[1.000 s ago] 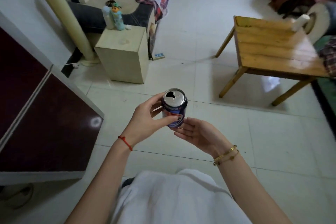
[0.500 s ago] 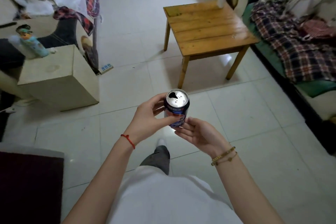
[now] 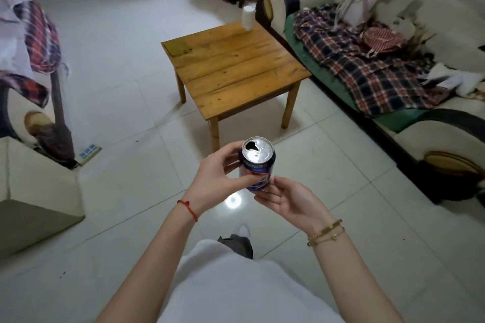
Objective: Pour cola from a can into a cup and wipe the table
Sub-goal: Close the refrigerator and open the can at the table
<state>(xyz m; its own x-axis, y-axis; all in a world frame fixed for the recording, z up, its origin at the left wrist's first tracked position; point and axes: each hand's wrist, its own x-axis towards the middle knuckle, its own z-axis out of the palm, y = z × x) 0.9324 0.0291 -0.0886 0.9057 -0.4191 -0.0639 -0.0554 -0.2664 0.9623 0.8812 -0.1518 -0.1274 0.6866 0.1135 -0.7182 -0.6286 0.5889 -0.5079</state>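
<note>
A blue cola can (image 3: 257,164) with its top opened is held upright in front of me, above the tiled floor. My left hand (image 3: 219,177) grips the can's side with thumb and fingers curled round it. My right hand (image 3: 290,200) lies palm up beside the can's base, its straight fingertips touching the bottom. A white cup (image 3: 248,18) stands at the far corner of the low wooden table (image 3: 231,68), well beyond the can.
A sofa (image 3: 435,139) with a plaid blanket (image 3: 367,65) and a bag runs along the table's right side. A beige box (image 3: 34,191) and a draped armchair (image 3: 31,42) stand at the left. A power strip (image 3: 89,151) lies on the floor.
The view has swung right and the wooden table is now straight ahead and nearer. Both hands keep the same hold on the can.
</note>
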